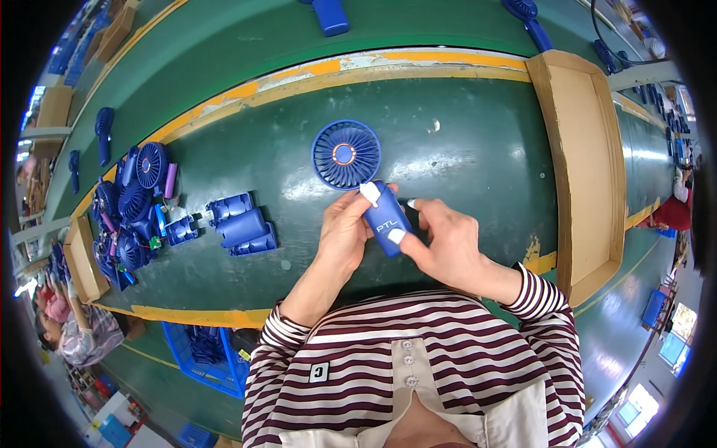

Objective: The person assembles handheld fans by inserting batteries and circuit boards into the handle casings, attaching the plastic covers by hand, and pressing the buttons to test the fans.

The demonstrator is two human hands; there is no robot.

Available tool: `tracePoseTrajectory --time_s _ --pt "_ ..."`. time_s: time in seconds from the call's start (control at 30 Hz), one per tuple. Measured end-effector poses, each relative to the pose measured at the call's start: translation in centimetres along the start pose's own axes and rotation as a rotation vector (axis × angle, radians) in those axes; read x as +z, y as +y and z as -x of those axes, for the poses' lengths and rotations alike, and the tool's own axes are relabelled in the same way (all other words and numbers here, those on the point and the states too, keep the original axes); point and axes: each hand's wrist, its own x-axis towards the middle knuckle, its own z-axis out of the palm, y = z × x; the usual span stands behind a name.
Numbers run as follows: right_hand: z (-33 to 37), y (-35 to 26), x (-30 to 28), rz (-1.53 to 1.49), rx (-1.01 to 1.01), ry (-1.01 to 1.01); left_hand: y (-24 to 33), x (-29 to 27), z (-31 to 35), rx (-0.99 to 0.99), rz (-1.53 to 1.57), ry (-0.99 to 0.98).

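Looking down from the head view, the small blue plastic handheld fan (364,187) lies between both hands, its long axis running from the round grille, beyond the fingertips, back toward the body. The left hand (342,235) wraps the handle; the right hand (447,243) pinches it, equally near.

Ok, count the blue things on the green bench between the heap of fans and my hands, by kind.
Blue plastic handheld fan, held in left hand and right hand: 1
Loose blue plastic handle shells, clustered: 3
Smaller blue plastic part near the heap: 1
Total: 5
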Motion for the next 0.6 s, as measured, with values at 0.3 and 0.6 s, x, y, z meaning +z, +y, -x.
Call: tracePoseTrajectory --time_s 0.3,0.6 --pt "-1.6 0.4 0.4 -0.736 0.502 -0.441 -0.4 -0.1 -0.3 0.14 0.039 -0.181" --pt "-1.4 0.3 0.4 -0.637 0.464 -0.418 -0.6 -0.1 -0.3 0.198 0.03 -0.201"
